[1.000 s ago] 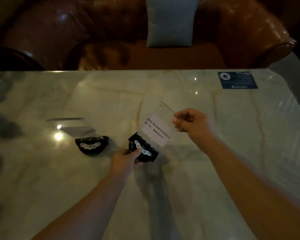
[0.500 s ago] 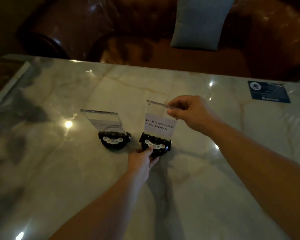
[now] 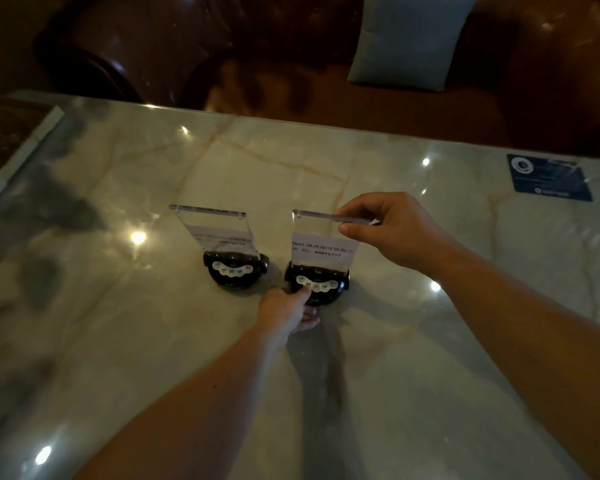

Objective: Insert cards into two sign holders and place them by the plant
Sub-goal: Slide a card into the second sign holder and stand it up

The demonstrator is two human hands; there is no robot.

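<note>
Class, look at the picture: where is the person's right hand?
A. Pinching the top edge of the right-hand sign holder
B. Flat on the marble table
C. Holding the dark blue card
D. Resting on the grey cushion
A: the right hand pinches the clear top edge of the right-hand sign holder, while the left hand steadies its black base.

Glossy marble table [image 3: 378,393]: two sign holders [image 3: 234,271] [image 3: 317,282] side by side, dark card [image 3: 549,178] far right.

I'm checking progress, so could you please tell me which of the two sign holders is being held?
The right-hand sign holder: the right hand pinches its top edge, the left hand its base.
</note>
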